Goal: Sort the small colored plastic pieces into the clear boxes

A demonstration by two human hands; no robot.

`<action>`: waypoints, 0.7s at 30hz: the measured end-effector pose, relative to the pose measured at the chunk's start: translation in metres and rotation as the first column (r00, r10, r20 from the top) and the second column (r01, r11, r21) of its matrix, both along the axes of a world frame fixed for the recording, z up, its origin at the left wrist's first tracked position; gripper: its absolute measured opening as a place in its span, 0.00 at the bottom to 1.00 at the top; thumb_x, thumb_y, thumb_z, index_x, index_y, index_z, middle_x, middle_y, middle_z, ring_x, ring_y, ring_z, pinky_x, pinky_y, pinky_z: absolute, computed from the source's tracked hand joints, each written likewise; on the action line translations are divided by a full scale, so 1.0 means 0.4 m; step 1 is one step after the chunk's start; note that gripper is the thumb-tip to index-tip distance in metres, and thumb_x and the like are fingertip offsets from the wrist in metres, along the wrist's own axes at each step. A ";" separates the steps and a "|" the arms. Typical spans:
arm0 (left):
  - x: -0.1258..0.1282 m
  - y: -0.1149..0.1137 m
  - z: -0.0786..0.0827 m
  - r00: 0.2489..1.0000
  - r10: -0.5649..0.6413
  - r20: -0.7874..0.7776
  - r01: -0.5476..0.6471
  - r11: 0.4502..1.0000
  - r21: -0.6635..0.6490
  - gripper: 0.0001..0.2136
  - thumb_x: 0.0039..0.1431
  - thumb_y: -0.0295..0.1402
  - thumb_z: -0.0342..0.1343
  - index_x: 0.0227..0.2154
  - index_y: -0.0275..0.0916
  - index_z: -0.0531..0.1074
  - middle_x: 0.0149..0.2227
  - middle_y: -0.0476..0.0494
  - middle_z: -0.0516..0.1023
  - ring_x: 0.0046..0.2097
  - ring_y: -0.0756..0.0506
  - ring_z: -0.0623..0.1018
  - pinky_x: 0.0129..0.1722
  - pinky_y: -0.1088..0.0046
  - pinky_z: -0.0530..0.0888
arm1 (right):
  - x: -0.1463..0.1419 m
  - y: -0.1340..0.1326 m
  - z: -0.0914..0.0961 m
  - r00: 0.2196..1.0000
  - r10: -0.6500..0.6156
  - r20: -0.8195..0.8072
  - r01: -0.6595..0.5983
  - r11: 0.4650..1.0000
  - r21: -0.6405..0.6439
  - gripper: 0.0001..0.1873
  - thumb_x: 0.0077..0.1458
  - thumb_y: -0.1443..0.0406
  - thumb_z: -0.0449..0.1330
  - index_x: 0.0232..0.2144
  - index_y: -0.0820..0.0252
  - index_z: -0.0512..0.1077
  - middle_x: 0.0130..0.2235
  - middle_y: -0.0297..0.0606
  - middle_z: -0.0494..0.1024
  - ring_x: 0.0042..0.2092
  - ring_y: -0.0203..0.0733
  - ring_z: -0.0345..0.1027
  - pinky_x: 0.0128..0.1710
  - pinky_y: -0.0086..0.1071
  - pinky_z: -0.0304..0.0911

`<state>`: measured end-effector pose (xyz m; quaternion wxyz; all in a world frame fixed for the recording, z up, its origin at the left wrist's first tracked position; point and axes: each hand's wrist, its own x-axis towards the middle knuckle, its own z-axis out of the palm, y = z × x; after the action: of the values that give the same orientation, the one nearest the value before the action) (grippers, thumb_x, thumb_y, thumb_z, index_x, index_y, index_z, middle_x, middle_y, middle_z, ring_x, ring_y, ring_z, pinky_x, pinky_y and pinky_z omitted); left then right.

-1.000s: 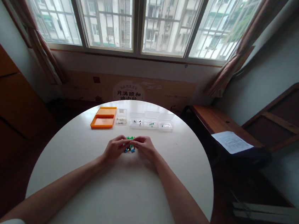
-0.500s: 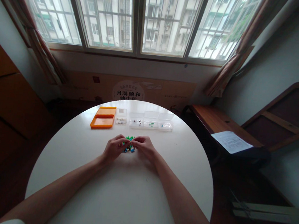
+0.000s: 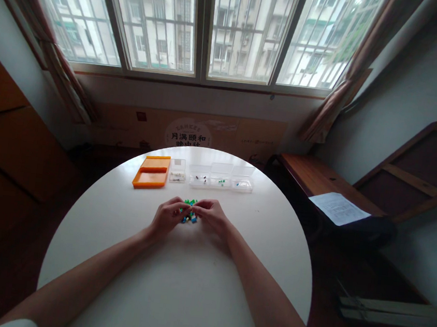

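Over a small heap of green, blue and dark toy building bricks (image 3: 188, 217) on the white table, my two hands meet fingertip to fingertip. My left hand (image 3: 168, 213) is closed in a pinch at the left side of the heap. From the right, my right hand (image 3: 212, 212) also pinches, its fingertips close to the left ones. Whatever lies between the fingers is too small to make out. Beyond the heap stand clear plastic boxes (image 3: 199, 184) with lids raised, holding a few dark, green and blue pieces.
An orange tray (image 3: 151, 168) with two compartments lies at the far left of the round white table (image 3: 173, 294). Beside it sits a small clear box (image 3: 178, 164) with pale pieces. A printed sheet (image 3: 338, 208) rests on a wooden bench (image 3: 311, 173) at right.
The view has shifted very slightly. Both hands stay in nearly the same pinching position over the bricks.
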<state>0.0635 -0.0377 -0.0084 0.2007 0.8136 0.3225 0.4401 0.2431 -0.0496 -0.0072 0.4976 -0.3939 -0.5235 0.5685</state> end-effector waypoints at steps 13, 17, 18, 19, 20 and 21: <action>0.000 0.001 -0.001 1.000 0.002 0.014 -0.002 1.000 0.013 0.08 0.56 0.36 0.55 0.31 0.38 0.76 0.29 0.48 0.72 0.25 0.55 0.69 0.23 0.81 0.67 | 0.006 0.007 -0.015 0.999 0.025 -0.026 -0.025 1.000 0.017 0.16 0.38 0.58 0.67 0.27 0.66 0.76 0.21 0.34 0.73 0.24 0.31 0.61 0.25 0.27 0.54; 0.000 0.000 0.002 1.000 0.003 0.001 -0.003 1.000 0.006 0.08 0.56 0.36 0.55 0.30 0.38 0.75 0.28 0.47 0.72 0.25 0.55 0.69 0.24 0.80 0.67 | 0.005 0.007 -0.017 0.999 0.018 -0.027 -0.017 1.000 0.022 0.17 0.37 0.57 0.67 0.27 0.65 0.76 0.21 0.34 0.72 0.24 0.31 0.60 0.25 0.27 0.54; 0.000 0.000 0.002 1.000 0.003 0.002 -0.003 1.000 0.005 0.08 0.56 0.36 0.55 0.30 0.38 0.75 0.28 0.47 0.72 0.25 0.55 0.69 0.24 0.80 0.67 | 0.005 0.006 -0.016 1.000 0.014 -0.023 -0.013 1.000 0.022 0.17 0.37 0.56 0.67 0.27 0.65 0.76 0.21 0.34 0.72 0.24 0.31 0.60 0.25 0.28 0.54; 0.000 0.001 0.002 1.000 0.003 0.005 -0.003 1.000 0.004 0.08 0.56 0.36 0.55 0.30 0.38 0.75 0.28 0.47 0.71 0.24 0.55 0.69 0.24 0.80 0.67 | 0.004 0.006 -0.014 1.000 0.010 -0.018 -0.010 1.000 0.019 0.18 0.37 0.56 0.67 0.27 0.65 0.76 0.21 0.34 0.72 0.24 0.31 0.60 0.25 0.28 0.54; 0.000 0.001 0.001 1.000 0.002 0.010 -0.002 1.000 0.004 0.08 0.56 0.37 0.55 0.30 0.38 0.75 0.28 0.47 0.71 0.24 0.55 0.69 0.24 0.80 0.67 | 0.004 0.005 -0.012 1.000 0.007 -0.013 -0.007 1.000 0.016 0.18 0.37 0.56 0.67 0.26 0.66 0.76 0.21 0.34 0.72 0.24 0.31 0.60 0.25 0.28 0.54; -0.001 0.001 0.001 1.000 0.002 0.013 -0.002 1.000 0.002 0.09 0.56 0.37 0.55 0.30 0.38 0.75 0.28 0.47 0.71 0.24 0.55 0.69 0.24 0.80 0.67 | 0.003 0.005 -0.010 1.000 0.005 -0.010 -0.005 1.000 0.012 0.18 0.37 0.55 0.67 0.26 0.66 0.76 0.21 0.34 0.72 0.24 0.31 0.60 0.25 0.28 0.54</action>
<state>0.0633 -0.0372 -0.0080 0.2018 0.8107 0.3214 0.4458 0.2443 -0.0477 -0.0111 0.5011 -0.3867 -0.5254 0.5686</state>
